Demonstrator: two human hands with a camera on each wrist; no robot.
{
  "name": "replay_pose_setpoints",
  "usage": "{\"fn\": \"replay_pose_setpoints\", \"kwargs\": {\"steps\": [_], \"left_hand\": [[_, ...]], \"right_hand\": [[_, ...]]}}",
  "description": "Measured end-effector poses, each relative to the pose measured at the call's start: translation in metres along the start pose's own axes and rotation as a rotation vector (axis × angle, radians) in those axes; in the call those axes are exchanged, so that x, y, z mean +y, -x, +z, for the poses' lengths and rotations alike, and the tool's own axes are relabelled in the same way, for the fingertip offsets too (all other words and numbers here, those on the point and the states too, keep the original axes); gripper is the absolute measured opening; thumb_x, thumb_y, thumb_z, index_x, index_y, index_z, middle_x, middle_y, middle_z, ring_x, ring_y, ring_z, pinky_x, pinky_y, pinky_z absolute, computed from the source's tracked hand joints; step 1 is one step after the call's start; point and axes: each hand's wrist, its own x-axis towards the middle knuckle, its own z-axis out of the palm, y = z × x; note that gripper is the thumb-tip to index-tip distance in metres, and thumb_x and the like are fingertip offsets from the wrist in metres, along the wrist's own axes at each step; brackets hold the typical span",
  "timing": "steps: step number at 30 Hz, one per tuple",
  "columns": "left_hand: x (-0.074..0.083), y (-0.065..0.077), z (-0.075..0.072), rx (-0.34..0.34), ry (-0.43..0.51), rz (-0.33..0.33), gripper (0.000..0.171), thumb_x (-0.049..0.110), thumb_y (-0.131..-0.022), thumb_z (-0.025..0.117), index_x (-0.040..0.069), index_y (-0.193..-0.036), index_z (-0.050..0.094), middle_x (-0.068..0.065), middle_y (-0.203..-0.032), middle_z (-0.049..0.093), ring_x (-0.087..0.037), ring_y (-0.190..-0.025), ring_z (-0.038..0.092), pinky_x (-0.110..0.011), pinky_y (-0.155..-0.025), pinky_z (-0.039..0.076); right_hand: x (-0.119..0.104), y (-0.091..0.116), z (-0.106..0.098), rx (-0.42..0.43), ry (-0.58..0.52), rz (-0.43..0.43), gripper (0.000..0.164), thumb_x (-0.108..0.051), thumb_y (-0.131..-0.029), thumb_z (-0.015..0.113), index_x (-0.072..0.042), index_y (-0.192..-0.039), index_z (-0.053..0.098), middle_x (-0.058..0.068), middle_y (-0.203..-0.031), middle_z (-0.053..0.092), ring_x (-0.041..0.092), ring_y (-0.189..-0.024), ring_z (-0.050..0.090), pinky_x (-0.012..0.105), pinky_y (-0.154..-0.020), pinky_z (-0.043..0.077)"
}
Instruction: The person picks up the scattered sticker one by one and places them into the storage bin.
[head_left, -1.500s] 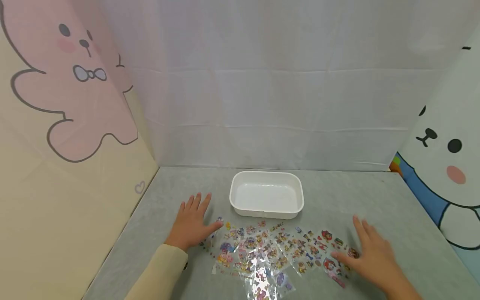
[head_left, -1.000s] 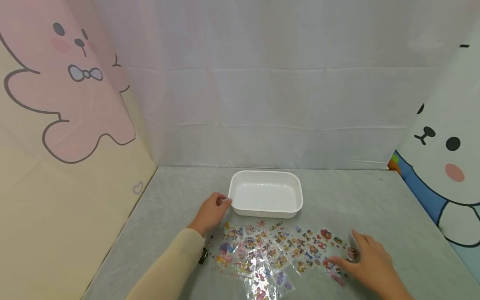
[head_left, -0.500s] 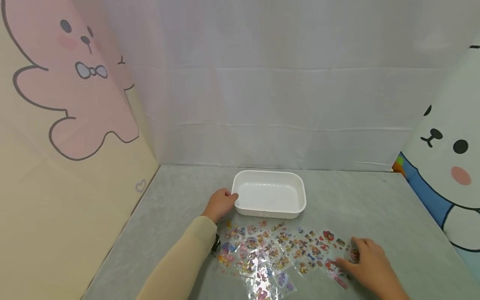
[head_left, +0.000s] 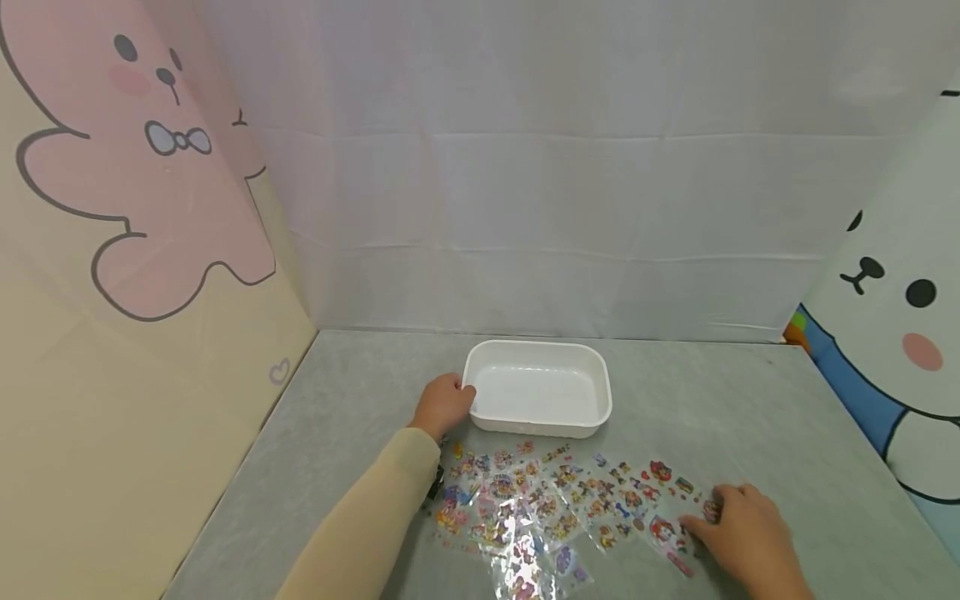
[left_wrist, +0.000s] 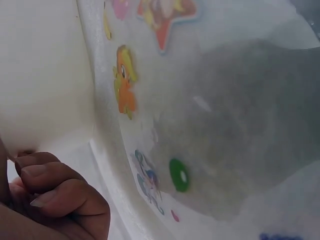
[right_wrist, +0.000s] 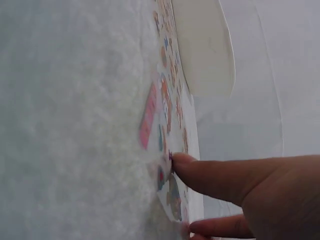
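A white rectangular tray (head_left: 536,387) stands on the grey table. My left hand (head_left: 444,404) grips the tray's left wall, thumb over the rim and fingers curled outside. In front of the tray lie several clear sticker sheets (head_left: 525,500) with small cartoon figures, partly overlapping. My right hand (head_left: 750,533) is at the right end of the rightmost sticker sheet (head_left: 626,504), thumb and curled fingers holding its edges. In the right wrist view, the thumb (right_wrist: 185,165) touches the printed sheet. The left wrist view shows pony stickers (left_wrist: 125,82) on clear film close by.
A pale curtain (head_left: 540,208) hangs behind the table. Cloths with a pink bear (head_left: 180,200) and a white bear (head_left: 892,333) flank it. Strong glare covers the sheets nearest the front.
My left hand has moved right and taken hold of the tray's left rim. The right hand's fingers have drawn in at the sheet's end, which has shifted slightly right.
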Motion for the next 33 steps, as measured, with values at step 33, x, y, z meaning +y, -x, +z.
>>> {"fn": "replay_pose_setpoints", "kwargs": {"steps": [33], "left_hand": [[0.0083,0.0019,0.0042,0.002,-0.026,-0.016,0.024,0.023,-0.098,0.057,0.004,-0.105,0.069,-0.009,-0.093,0.068,-0.024,-0.075,0.057,-0.039,-0.064,0.046]], "right_hand": [[0.0024,0.0015,-0.0043,-0.051,-0.081,0.083,0.060,-0.034,-0.086,0.082,0.018,-0.106,0.060,0.022,-0.088,0.066,0.035,-0.082,0.064,0.053,-0.076,0.051]]}}
